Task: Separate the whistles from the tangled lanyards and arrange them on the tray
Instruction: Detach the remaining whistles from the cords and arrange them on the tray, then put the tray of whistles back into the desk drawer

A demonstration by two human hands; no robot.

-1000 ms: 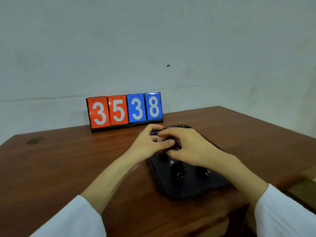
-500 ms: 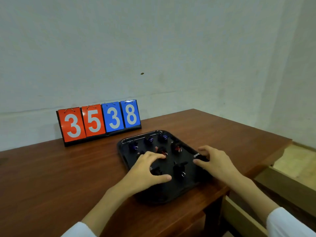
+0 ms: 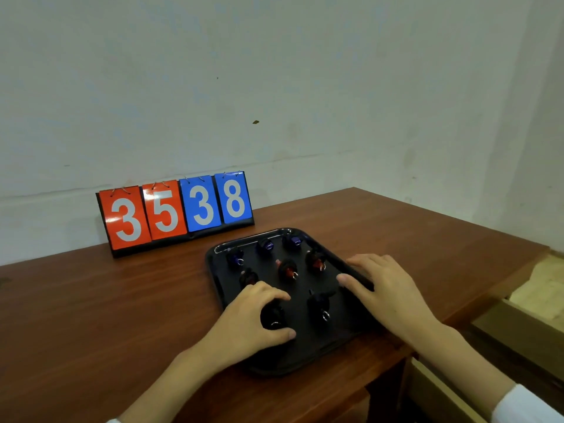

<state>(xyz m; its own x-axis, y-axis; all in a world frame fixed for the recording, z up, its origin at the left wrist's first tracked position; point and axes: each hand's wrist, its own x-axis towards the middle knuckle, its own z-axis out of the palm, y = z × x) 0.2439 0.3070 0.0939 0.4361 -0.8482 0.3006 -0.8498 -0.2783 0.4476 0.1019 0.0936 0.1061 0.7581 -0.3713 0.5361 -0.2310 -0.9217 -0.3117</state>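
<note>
A black tray (image 3: 215, 261) sits on the wooden table near its right front corner. Several whistles stand on it in rows: blue whistles (image 3: 265, 245) at the back, red whistles (image 3: 287, 269) in the middle and black whistles (image 3: 319, 303) in front. My left hand (image 3: 248, 320) curls over the front-left black whistle (image 3: 273, 316), which lies between thumb and forefinger. With its fingers fairly straight, my right hand (image 3: 385, 290) rests on the tray's right rim. What lies under that palm is hidden. No lanyards are in view.
A flip scoreboard (image 3: 177, 209) reading 3538 stands at the back against the white wall. The table's right edge (image 3: 457, 312) drops off just beyond the tray, with a beige ledge below it.
One second ago both hands met over the tray's far end. They have since pulled back to the front row, left onto the front-left whistle, right to the tray's right rim. The view swung right.
</note>
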